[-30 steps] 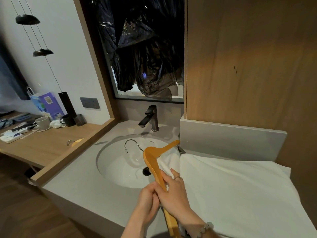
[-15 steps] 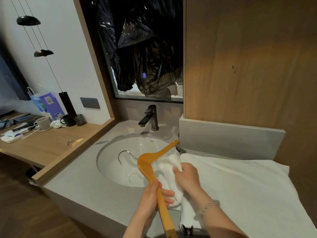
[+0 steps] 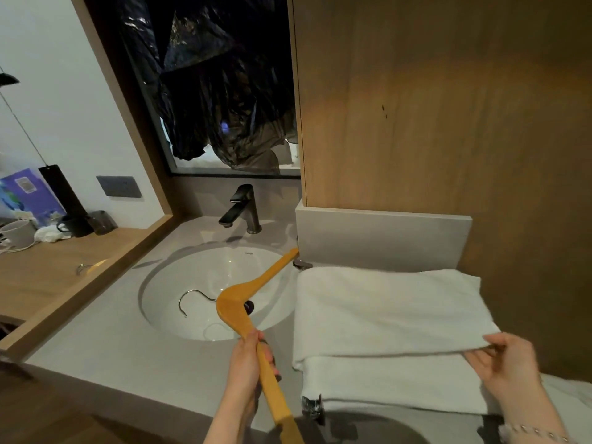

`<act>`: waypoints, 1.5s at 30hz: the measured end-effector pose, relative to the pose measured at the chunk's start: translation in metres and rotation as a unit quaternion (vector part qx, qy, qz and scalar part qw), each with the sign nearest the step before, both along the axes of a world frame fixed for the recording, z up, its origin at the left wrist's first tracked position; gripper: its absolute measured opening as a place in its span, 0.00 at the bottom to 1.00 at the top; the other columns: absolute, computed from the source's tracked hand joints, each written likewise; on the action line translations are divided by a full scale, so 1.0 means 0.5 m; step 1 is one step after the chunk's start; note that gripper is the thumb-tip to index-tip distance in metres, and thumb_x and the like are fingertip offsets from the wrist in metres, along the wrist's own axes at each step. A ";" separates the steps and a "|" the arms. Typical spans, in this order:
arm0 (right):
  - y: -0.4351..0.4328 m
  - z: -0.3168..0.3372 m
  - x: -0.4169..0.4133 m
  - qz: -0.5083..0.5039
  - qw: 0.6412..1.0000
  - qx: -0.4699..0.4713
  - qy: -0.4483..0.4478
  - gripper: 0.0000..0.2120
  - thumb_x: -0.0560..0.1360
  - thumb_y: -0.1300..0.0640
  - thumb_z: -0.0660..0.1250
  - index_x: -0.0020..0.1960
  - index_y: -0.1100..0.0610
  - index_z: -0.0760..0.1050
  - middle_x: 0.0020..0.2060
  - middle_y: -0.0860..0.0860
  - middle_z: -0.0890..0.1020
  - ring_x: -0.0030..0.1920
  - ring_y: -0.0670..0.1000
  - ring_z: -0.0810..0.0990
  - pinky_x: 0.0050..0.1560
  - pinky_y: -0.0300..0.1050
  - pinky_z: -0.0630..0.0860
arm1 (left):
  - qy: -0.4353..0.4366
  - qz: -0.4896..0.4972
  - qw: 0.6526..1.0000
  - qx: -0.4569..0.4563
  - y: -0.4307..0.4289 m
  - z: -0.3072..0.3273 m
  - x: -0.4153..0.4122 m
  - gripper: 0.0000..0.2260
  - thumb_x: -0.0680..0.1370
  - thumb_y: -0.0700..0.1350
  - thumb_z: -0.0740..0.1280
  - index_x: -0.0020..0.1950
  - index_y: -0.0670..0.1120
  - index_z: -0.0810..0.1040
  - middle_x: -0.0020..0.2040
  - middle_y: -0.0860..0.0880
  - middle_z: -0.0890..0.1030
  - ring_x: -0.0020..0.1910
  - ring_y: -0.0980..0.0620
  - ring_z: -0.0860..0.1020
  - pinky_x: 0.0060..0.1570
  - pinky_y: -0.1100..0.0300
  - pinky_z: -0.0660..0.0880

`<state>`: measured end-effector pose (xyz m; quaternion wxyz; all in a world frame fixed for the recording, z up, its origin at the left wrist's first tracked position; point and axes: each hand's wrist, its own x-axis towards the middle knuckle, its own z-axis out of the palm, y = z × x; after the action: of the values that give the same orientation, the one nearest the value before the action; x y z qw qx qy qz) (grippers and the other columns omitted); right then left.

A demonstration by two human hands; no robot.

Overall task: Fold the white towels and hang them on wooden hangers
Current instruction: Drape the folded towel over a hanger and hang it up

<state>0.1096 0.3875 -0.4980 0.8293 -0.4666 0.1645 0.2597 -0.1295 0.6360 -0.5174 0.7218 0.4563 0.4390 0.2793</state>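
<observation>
The basin (image 3: pixel 179 283) mark is too small to read. Left hand (image 3: pixel 246 360) fingers curl round the smooth, bent wooden hanger (image 3: pixel 235 304), its wire hook (image 3: pixel 192 291) over the round basin beyond them. Right hand (image 3: pixel 509 370) fingers pinch the near edge of the nubby white towel (image 3: pixel 384 315), folded on the grey desk (image 3: pixel 128 357).

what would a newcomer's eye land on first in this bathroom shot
The orange-toned wooden hanger stands out most, gripped by the left hand and reaching over the white sink basin. Right of the basin a folded white towel lies on the grey counter, its near corner pinched by the right hand. Above the dark faucet, crumpled black plastic fills the opening.
</observation>
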 end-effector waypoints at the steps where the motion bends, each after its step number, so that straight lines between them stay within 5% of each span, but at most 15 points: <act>1: -0.001 0.004 0.000 0.001 1.000 -0.020 0.005 0.17 0.51 0.62 0.68 0.39 0.57 0.70 0.23 0.49 0.78 0.19 0.47 0.77 0.23 0.43 0.78 | 0.000 -0.001 1.000 0.002 0.001 0.001 -0.001 0.13 0.83 0.47 0.53 0.46 0.41 0.70 0.25 0.46 0.70 0.21 0.48 0.68 0.31 0.54 0.70; 4: 0.016 0.028 0.010 0.041 0.991 -0.122 -0.019 0.04 0.70 0.56 0.65 0.42 0.56 0.72 0.25 0.51 0.78 0.24 0.49 0.78 0.26 0.41 0.77 | 0.011 0.001 1.000 0.003 0.000 0.013 -0.001 0.12 0.83 0.45 0.55 0.45 0.40 0.71 0.25 0.46 0.72 0.20 0.49 0.70 0.31 0.53 0.72; 9: 0.043 0.036 0.044 0.154 0.863 -0.469 -0.107 0.27 0.69 0.47 0.74 0.59 0.64 0.73 0.51 0.60 0.78 0.51 0.64 0.78 0.51 0.55 0.77 | 0.044 0.059 0.997 0.010 0.004 0.010 0.010 0.12 0.81 0.46 0.59 0.45 0.39 0.73 0.29 0.45 0.71 0.21 0.51 0.69 0.20 0.61 0.69; 15: 0.041 0.030 0.017 0.219 0.828 -0.492 -0.155 0.30 0.71 0.49 0.73 0.67 0.63 0.71 0.67 0.59 0.72 0.65 0.63 0.71 0.64 0.55 0.69 | 0.066 0.065 0.995 0.038 0.057 -0.012 -0.028 0.14 0.82 0.48 0.57 0.43 0.41 0.72 0.25 0.48 0.68 0.21 0.52 0.65 0.26 0.60 0.64; 21: 0.092 0.033 -0.029 0.301 0.802 -0.475 -0.202 0.15 0.69 0.55 0.76 0.49 0.64 0.79 0.47 0.57 0.78 0.49 0.58 0.76 0.51 0.47 0.71 | 0.116 0.067 0.991 0.026 0.142 -0.035 -0.134 0.15 0.81 0.51 0.59 0.40 0.41 0.73 0.26 0.47 0.69 0.21 0.50 0.65 0.27 0.59 0.65; 23: 0.122 0.027 -0.049 0.332 0.791 -0.465 -0.217 0.12 0.68 0.55 0.76 0.42 0.63 0.79 0.45 0.56 0.79 0.43 0.55 0.75 0.47 0.45 0.71 | 0.184 0.069 0.979 0.060 0.173 -0.025 -0.167 0.19 0.80 0.53 0.59 0.35 0.42 0.72 0.25 0.45 0.71 0.24 0.49 0.68 0.33 0.55 0.69; 26: 0.177 0.019 -0.088 0.361 0.760 -0.482 -0.245 0.16 0.69 0.52 0.74 0.46 0.66 0.81 0.45 0.58 0.83 0.39 0.54 0.76 0.43 0.44 0.72 | 0.317 0.080 0.935 0.138 0.217 -0.003 -0.210 0.23 0.80 0.55 0.58 0.34 0.40 0.74 0.26 0.43 0.76 0.29 0.45 0.75 0.41 0.53 0.73; 30: 0.238 0.011 -0.126 0.372 0.727 -0.509 -0.273 0.16 0.67 0.47 0.72 0.30 0.56 0.71 0.32 0.52 0.80 0.35 0.52 0.78 0.32 0.40 0.68 | 0.439 0.074 0.877 0.180 0.265 0.017 -0.241 0.25 0.81 0.55 0.55 0.39 0.38 0.78 0.37 0.38 0.79 0.40 0.41 0.77 0.45 0.52 0.72; 36: 0.263 -0.003 -0.151 0.348 0.715 -0.529 -0.295 0.22 0.65 0.49 0.71 0.26 0.55 0.60 0.26 0.49 0.71 0.29 0.51 0.71 0.29 0.40 0.63 | 0.567 0.060 0.806 0.158 0.284 0.012 -0.246 0.27 0.80 0.59 0.55 0.58 0.36 0.76 0.55 0.36 0.78 0.56 0.38 0.75 0.53 0.51 0.71; 40: 0.254 -0.009 -0.136 0.355 0.733 -0.498 -0.297 0.23 0.63 0.50 0.73 0.25 0.54 0.59 0.23 0.49 0.68 0.27 0.52 0.68 0.30 0.41 0.63 | 0.633 0.055 0.758 0.147 0.291 0.026 -0.238 0.28 0.77 0.62 0.57 0.59 0.39 0.76 0.55 0.39 0.77 0.56 0.39 0.75 0.55 0.50 0.73; 43: 0.230 -0.018 -0.118 0.354 0.770 -0.448 -0.284 0.17 0.66 0.52 0.71 0.26 0.54 0.66 0.23 0.51 0.71 0.27 0.51 0.70 0.34 0.41 0.67 | 0.646 0.073 0.704 0.287 0.298 0.069 -0.179 0.20 0.73 0.52 0.67 0.57 0.38 0.74 0.52 0.40 0.76 0.51 0.40 0.75 0.51 0.48 0.76; 45: 0.193 -0.025 -0.100 0.291 0.795 -0.456 -0.274 0.12 0.68 0.56 0.67 0.28 0.57 0.71 0.26 0.50 0.76 0.30 0.50 0.73 0.35 0.40 0.69 | 0.577 0.038 0.708 0.406 0.253 0.106 -0.082 0.16 0.75 0.49 0.68 0.57 0.40 0.73 0.52 0.41 0.76 0.51 0.42 0.75 0.50 0.51 0.76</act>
<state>0.0598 0.4843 -0.5105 0.4158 -0.8683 -0.1142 0.2452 -0.1703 0.7624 -0.4646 0.0618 0.7603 0.6314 0.1397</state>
